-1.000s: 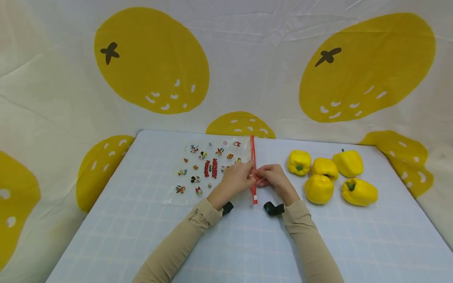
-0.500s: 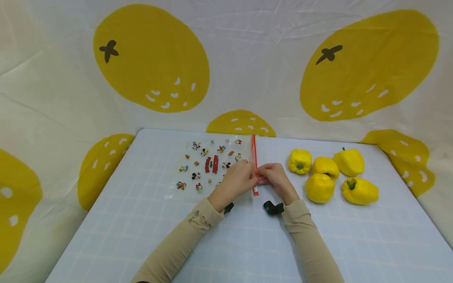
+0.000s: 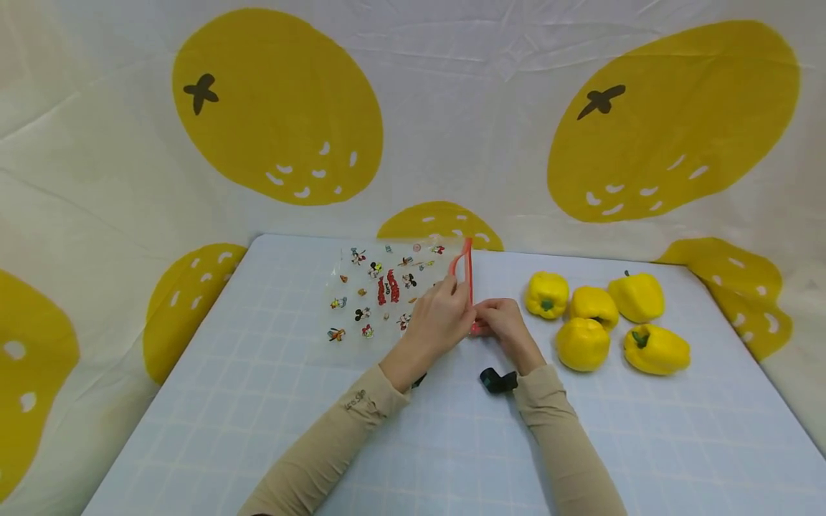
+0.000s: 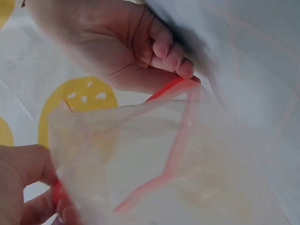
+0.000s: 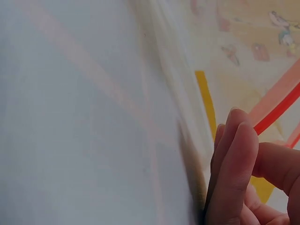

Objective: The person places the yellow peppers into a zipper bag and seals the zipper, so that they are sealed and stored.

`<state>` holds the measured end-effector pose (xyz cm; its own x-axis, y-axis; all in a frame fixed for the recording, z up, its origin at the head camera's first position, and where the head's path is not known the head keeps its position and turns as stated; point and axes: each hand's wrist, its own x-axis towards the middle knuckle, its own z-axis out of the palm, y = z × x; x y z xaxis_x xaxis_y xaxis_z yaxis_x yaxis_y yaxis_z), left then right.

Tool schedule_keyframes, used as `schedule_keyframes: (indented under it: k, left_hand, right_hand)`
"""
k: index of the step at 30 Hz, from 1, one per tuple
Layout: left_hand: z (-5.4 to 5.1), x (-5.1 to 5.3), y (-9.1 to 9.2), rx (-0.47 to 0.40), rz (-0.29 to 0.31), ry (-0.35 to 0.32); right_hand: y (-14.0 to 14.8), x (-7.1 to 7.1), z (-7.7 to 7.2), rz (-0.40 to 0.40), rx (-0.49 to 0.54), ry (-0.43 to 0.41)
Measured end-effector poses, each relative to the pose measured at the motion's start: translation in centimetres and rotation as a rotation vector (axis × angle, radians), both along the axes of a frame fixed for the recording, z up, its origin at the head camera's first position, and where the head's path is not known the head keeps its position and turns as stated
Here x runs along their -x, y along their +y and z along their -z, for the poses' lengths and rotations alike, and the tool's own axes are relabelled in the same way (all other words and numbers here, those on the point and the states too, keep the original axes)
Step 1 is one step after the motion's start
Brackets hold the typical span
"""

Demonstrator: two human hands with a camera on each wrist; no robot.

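A clear zip bag (image 3: 351,290) with small cartoon prints and a red zip strip (image 3: 469,261) is held up at its mouth, its body stretching left over the table. My left hand (image 3: 439,315) grips one side of the mouth. Close beside it, my right hand (image 3: 506,326) pinches the lower end of the red strip. In the left wrist view, the two red edges stand apart between my left hand (image 4: 30,183) and right hand (image 4: 117,44). The right wrist view shows fingertips (image 5: 234,164) at the red strip (image 5: 276,105); what lies behind them is hidden.
Several yellow bell peppers (image 3: 583,344) stand in a group right of my right hand. A light checked cloth (image 3: 452,459) covers the table, and a printed fabric wall (image 3: 452,107) rises behind its far edge.
My left hand has shifted slightly up and right, lifting the bag's mouth. The red edges have parted more widely at the far end. My right hand has hardly moved.
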<state>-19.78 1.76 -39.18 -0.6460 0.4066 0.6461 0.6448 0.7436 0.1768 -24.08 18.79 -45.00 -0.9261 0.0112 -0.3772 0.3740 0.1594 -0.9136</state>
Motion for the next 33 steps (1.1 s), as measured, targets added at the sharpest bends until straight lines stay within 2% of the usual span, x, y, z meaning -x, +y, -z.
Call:
schedule_keyframes:
  k: [3,5,7,9,11,12,17,19,23,25,27,30,33]
  left_hand:
    - [0.0,0.1,0.0,-0.024,0.030,0.074]
    - [0.0,0.2,-0.1,-0.008,0.041,0.044]
    - [0.1,0.3,-0.1,0.035,0.039,-0.052]
    - [0.3,0.4,-0.2,0.079,0.036,-0.191]
    - [0.3,0.5,-0.3,0.101,0.033,-0.312]
    - [0.4,0.6,-0.4,0.103,0.036,-0.352]
    - [0.4,1.0,-0.6,0.074,0.067,-0.481]
    - [0.5,1.1,-0.8,0.101,0.077,-0.542]
    - [0.7,1.2,-1.0,0.173,0.135,-0.670]
    - [0.7,1.2,-1.1,0.192,0.156,-0.688]
    - [0.7,1.1,-1.0,0.187,0.165,-0.667]
    - [0.3,0.9,-1.0,0.162,0.147,-0.578]
    - [-0.2,0.6,-1.0,0.136,0.137,-0.519]
  right_hand:
    - [0.0,0.0,-0.1,0.012,0.000,0.011]
    - [-0.1,0.0,-0.1,0.013,0.017,0.023]
    - [-0.1,0.0,-0.1,0.007,0.028,0.032]
    - [-0.2,-0.1,-0.1,-0.002,0.046,0.036]
    - [-0.2,-0.1,0.0,-0.013,0.064,0.046]
    - [-0.3,-0.1,0.1,-0.014,0.068,0.048]
    - [-0.2,0.0,0.4,-0.007,0.078,0.055]
    - [-0.1,0.1,0.5,-0.013,0.081,0.053]
    - [0.1,0.2,0.7,-0.021,0.088,0.060]
    - [0.2,0.3,0.9,-0.029,0.094,0.071]
    - [0.3,0.3,1.0,-0.028,0.099,0.080]
    - [0.5,0.3,1.1,-0.026,0.099,0.088]
    - [0.6,0.4,1.1,-0.015,0.082,0.082]
